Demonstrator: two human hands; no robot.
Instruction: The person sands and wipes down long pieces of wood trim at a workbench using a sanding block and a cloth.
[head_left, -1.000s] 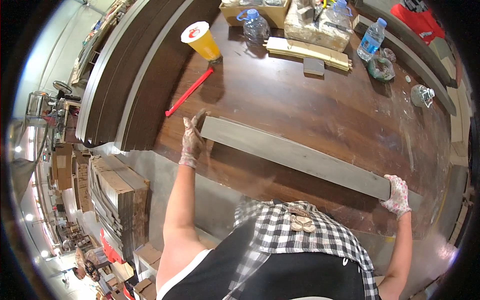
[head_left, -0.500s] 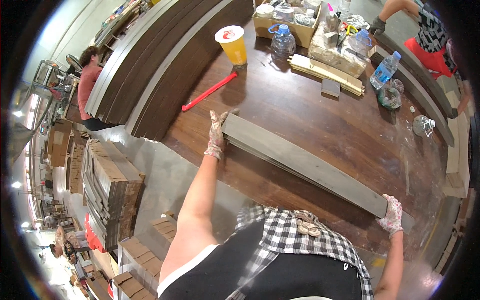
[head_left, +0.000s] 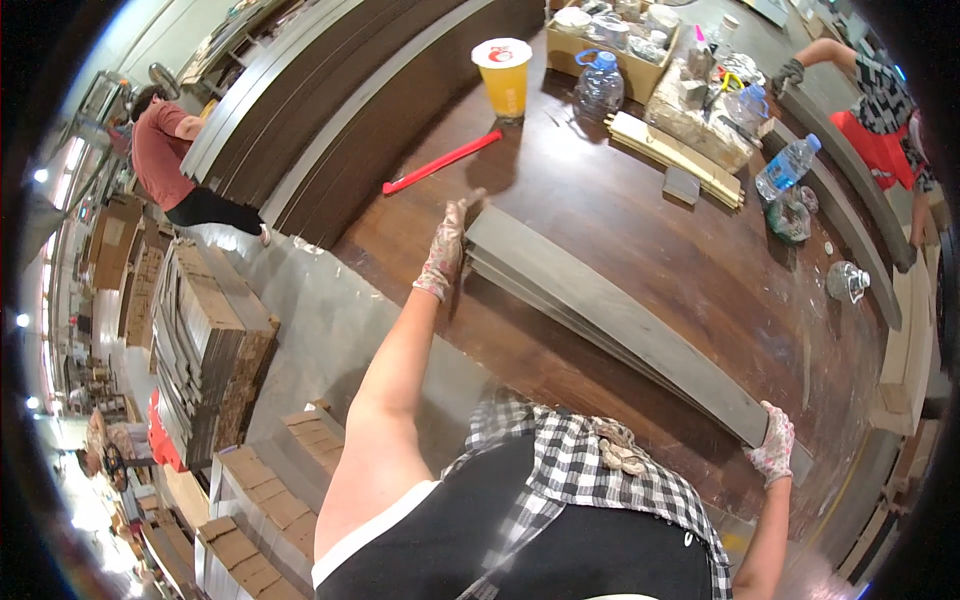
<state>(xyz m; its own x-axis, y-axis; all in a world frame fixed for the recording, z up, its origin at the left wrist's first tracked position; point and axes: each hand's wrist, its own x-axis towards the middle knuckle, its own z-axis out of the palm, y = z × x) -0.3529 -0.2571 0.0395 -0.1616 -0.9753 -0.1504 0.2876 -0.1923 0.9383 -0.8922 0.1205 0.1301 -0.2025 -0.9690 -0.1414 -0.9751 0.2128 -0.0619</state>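
Note:
A small stack of long grey planks (head_left: 610,300) lies slantwise across the brown table, its layers fanned apart along the near side. At the stack's far left end, my left hand (head_left: 446,250), in a flowered glove, is open with its fingers stretched out beside the plank ends. My right hand (head_left: 775,448), gloved alike, is closed around the near right end of the planks. A red strip (head_left: 442,163) lies on the table beyond my left hand.
Tall stacks of dark boards (head_left: 340,130) line the left. A yellow drink cup (head_left: 503,85), water bottles (head_left: 787,168), cream strips (head_left: 675,160) and a filled carton (head_left: 640,70) stand farther back. A co-worker's gloved hand (head_left: 788,77) rests on boards at right.
The planks have spread farther apart at their left end, where my left hand has opened away slightly. My right hand stays at the other end. The person at far left has stepped and leaned.

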